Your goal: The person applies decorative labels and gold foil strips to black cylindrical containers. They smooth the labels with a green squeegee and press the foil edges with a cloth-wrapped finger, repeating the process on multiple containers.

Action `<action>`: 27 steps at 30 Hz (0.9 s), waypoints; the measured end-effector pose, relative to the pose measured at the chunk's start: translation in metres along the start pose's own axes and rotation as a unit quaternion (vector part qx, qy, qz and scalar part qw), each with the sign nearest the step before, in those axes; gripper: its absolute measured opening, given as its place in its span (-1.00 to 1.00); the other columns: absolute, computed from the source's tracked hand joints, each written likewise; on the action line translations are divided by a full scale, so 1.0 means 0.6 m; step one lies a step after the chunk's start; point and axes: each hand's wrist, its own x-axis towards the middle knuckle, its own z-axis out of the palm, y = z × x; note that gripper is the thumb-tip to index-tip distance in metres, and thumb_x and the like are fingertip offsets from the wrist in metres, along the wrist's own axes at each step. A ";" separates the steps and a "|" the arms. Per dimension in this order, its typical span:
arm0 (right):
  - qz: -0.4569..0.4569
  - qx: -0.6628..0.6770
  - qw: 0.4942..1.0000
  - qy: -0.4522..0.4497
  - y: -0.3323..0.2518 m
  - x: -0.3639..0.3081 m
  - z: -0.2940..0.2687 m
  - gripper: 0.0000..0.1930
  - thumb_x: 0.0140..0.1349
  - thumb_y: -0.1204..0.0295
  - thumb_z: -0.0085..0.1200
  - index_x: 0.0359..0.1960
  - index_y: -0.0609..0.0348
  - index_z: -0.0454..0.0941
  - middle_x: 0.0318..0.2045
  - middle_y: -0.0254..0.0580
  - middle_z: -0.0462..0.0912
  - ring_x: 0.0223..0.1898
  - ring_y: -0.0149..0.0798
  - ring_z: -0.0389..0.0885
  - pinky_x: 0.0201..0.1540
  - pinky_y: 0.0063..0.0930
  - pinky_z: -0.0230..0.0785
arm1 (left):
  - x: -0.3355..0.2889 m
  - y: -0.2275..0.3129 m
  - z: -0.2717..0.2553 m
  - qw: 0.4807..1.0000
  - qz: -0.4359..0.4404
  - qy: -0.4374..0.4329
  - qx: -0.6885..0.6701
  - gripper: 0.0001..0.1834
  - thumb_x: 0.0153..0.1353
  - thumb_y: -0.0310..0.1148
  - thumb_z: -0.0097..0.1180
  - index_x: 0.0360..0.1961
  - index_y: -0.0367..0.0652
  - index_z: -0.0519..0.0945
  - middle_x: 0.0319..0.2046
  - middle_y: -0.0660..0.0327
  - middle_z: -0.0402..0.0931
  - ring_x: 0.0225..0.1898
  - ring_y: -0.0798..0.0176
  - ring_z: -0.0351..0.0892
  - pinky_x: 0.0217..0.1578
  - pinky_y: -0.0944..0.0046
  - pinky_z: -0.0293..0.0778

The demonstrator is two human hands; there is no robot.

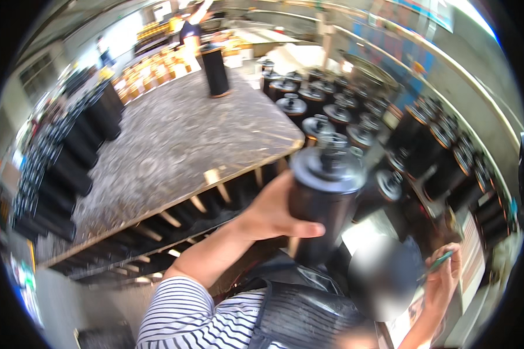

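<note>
A worn grey tabletop (174,145) spreads ahead of me, with a row of black cylinders (81,141) along its left side. Black canisters with shiny capped tops (291,106) crowd beyond its right edge. My left grip (271,206) is clamped around one capped black cylinder (329,203), roughly upright near the tabletop's close right corner. My right grip (443,270) pinches a thin green object (441,261).

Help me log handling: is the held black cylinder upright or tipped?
Roughly upright: the black cylinder has its silvery cap uppermost, above the left hand.
</note>
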 end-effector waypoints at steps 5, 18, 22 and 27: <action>0.054 0.049 0.969 0.234 -0.007 -0.154 -0.127 -0.68 0.31 0.34 0.00 0.03 0.21 0.39 -0.29 -0.27 0.49 -0.25 -0.36 0.52 -0.20 -0.43 0.46 | 0.166 -0.079 0.201 0.971 -0.177 -0.115 -0.109 -0.20 -0.02 -0.19 0.41 0.15 -0.38 0.30 -0.06 0.12 0.49 -0.06 0.28 0.49 0.02 0.25 0.40; 0.296 -0.394 0.761 0.421 -0.028 -0.409 -0.272 -0.75 0.28 0.40 0.01 -0.10 0.27 0.59 -0.64 -0.24 0.45 -0.56 -0.43 0.45 -0.42 -0.50 0.30 | 0.272 -0.296 0.476 0.895 -0.340 -0.287 -0.039 -0.46 0.27 -0.01 0.07 0.01 -0.30 0.43 -0.17 0.17 0.54 -0.19 0.34 0.56 -0.16 0.34 0.48; 0.285 -0.624 0.652 0.322 -0.009 -0.357 -0.350 -0.57 0.18 0.35 0.11 0.10 0.16 0.47 -0.49 0.03 0.55 -0.45 -0.03 0.58 -0.33 -0.25 0.39 | 0.262 -0.310 0.451 0.945 -0.203 -0.255 0.028 -0.50 0.43 -0.13 -0.18 0.21 -0.30 0.34 0.10 0.17 0.42 0.06 0.33 0.44 0.11 0.33 0.33; 0.424 -0.697 0.441 0.374 0.003 -0.341 -0.583 -0.52 0.15 0.18 0.15 -0.09 0.38 0.43 -0.37 0.11 0.64 -0.25 0.09 0.64 -0.23 -0.18 0.48 | 0.260 -0.288 0.420 0.946 -0.262 -0.188 0.013 -0.45 0.43 -0.19 -0.21 0.32 -0.30 0.14 0.18 0.03 0.32 0.10 0.17 0.45 0.08 0.25 0.39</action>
